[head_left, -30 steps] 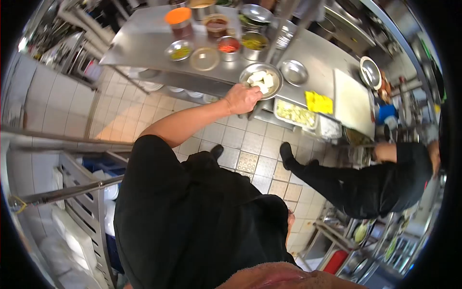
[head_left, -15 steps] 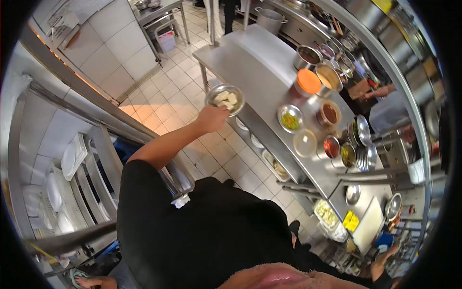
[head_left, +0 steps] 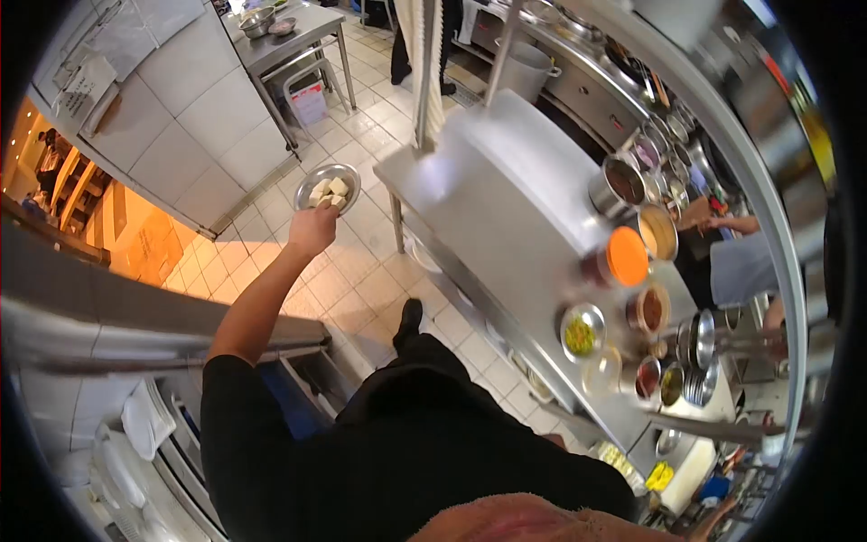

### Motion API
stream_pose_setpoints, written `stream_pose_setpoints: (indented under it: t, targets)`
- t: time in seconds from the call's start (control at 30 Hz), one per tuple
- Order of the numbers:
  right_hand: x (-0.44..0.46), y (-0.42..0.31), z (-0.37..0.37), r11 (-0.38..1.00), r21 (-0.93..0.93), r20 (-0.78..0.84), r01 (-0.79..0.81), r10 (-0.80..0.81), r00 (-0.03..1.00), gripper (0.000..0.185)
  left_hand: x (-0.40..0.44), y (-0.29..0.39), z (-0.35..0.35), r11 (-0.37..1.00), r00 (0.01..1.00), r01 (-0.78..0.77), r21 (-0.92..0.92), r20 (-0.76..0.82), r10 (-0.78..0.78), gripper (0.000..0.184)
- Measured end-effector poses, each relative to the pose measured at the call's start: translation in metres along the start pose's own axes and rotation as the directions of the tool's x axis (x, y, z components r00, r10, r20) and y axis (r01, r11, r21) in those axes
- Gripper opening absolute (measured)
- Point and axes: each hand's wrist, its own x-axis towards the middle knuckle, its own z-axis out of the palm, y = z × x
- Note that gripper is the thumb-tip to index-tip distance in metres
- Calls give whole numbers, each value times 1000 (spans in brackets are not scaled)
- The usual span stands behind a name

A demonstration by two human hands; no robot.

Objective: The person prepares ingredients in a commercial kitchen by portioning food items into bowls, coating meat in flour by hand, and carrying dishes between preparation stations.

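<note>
My left hand (head_left: 313, 229) stretches forward over the tiled floor, its fingers closed on the near rim of a shallow metal bowl (head_left: 302, 179). Several pale cream-coloured blocks (head_left: 338, 186) lie in the bowl, close to my fingers; their exact kind is unclear. The bowl is held in the air, left of the steel table (head_left: 488, 217). My right hand does not show beyond my black shirt.
On the table's right side stand an orange-lidded container (head_left: 627, 256), a metal bowl of chopped green food (head_left: 581, 333) and sauce pots (head_left: 657, 231). A steel post (head_left: 426, 81) rises at its far corner. A co-worker's arm (head_left: 733, 223) is at right. A doorway opens at left.
My left hand and the bowl have moved left in view, away from the steel table. I have advanced, and more of the doorway at left shows.
</note>
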Motion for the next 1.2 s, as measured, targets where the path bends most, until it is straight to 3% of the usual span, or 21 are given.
stream_pose_setpoints:
  t: [0.07, 0.1, 0.17, 0.23, 0.3, 0.5, 0.67, 0.8, 1.03, 1.2]
  targets:
    - [47, 77, 63, 882, -348, -129, 317, -380, 916, 32, 38, -39, 8, 999, 999, 34, -24, 8, -34, 11]
    - [75, 51, 32, 962, -168, -82, 217, -233, 969, 32, 51, -59, 12, 998, 998, 56, -34, 22, -55, 12]
    - [148, 4, -36, 990, 135, -10, -34, 36, 999, 32, 78, -97, 20, 998, 997, 68, -15, 22, -68, 12]
    - [233, -43, -103, 807, 500, 57, -314, 332, 942, 32, 106, -133, 19, 996, 996, 86, -9, 13, -86, 10]
    - [316, -95, -168, 604, 704, 71, -374, 465, 883, 31, 136, -169, 23, 994, 994, 102, -43, -27, -103, 9]
    - [524, -253, -291, 600, 771, -58, -214, 400, 915, 31, 255, -289, 93, 997, 995, 57, -59, -77, -61, 7]
    - [638, -346, -308, 536, 814, -71, -225, 476, 877, 32, 419, -397, 174, 992, 993, -107, -67, -64, 103, 6]
    - [660, -386, -273, 391, 852, 30, -348, 627, 779, 32, 567, -472, 233, 965, 971, -230, -122, -96, 219, 6]
    - [649, -485, -243, 136, 899, 166, -417, 775, 610, 33, 770, -567, 259, 985, 988, -155, -76, 6, 156, 15]
    - [622, -546, -222, 5, 925, 199, -380, 846, 495, 33, 856, -625, 278, 992, 991, -125, 0, -39, 125, 17]
